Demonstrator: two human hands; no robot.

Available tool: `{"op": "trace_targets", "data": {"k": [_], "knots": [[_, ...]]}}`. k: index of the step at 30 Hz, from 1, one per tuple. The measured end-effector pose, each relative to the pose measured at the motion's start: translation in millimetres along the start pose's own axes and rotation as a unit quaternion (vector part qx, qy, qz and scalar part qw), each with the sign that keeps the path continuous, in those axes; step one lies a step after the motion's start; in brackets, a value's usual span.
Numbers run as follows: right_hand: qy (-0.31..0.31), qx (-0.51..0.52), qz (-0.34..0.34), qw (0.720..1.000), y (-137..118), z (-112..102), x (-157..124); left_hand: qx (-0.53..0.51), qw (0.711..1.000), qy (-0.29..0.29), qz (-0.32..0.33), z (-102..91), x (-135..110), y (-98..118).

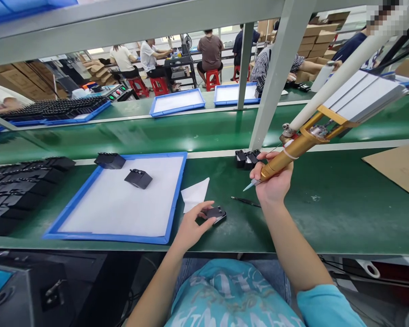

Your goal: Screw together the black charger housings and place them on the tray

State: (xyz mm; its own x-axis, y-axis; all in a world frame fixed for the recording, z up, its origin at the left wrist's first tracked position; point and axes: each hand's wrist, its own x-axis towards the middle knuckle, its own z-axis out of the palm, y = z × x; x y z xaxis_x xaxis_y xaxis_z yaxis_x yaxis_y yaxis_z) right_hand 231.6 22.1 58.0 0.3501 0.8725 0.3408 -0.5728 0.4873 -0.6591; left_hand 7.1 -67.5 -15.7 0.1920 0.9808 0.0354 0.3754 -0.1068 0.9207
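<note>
My left hand [194,225] grips a small black plastic housing [219,213] between thumb and fingers, low over the green bench. A white sheet of paper [195,193] lies just beyond that hand. In my right hand [276,181] is a gold-coloured glue dispenser [286,156], its fingers wrapped round the barrel. The pale blue nozzle tip points down and left, apart from the housing. Black tweezers [246,201] rest on the bench between my hands. Several black housings [247,159] stand behind my right hand.
A blue-rimmed tray [175,200] on the left carries two black housings [138,178]. Rows of black housings [23,186] fill the far left. A grey post [271,68] rises behind the bench. Cardboard [398,168] lies at right. Other people sit beyond the green belt [139,136].
</note>
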Motion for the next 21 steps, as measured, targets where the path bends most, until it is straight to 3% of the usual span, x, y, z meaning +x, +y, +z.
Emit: {"op": "trace_targets", "data": {"k": [4, 9, 13, 17, 21], "knots": [[-0.009, 0.005, 0.014, 1.000, -2.3, 8.6, -8.3, -0.076, 0.996, 0.044, 0.002, 13.0, 0.6, -13.3], [-0.010, 0.023, 0.030, 0.999, -9.2, 25.0, -25.6, 0.153, 0.977, 0.121, 0.088, 32.1, -13.1, -10.0], [-0.043, 0.011, 0.054, 0.998, -13.9, 35.2, -37.8, 0.250, 0.955, 0.147, 0.067, 44.7, -12.2, -2.0], [-0.064, -0.001, 0.068, 0.996, -15.6, 41.4, -45.7, 0.217, 0.969, 0.114, 0.026, 45.7, -5.5, 9.4], [-0.066, 0.007, 0.072, 0.995, -17.1, 44.6, -50.2, 0.166, 0.978, 0.118, 0.038, 38.4, -5.3, 25.0]]}}
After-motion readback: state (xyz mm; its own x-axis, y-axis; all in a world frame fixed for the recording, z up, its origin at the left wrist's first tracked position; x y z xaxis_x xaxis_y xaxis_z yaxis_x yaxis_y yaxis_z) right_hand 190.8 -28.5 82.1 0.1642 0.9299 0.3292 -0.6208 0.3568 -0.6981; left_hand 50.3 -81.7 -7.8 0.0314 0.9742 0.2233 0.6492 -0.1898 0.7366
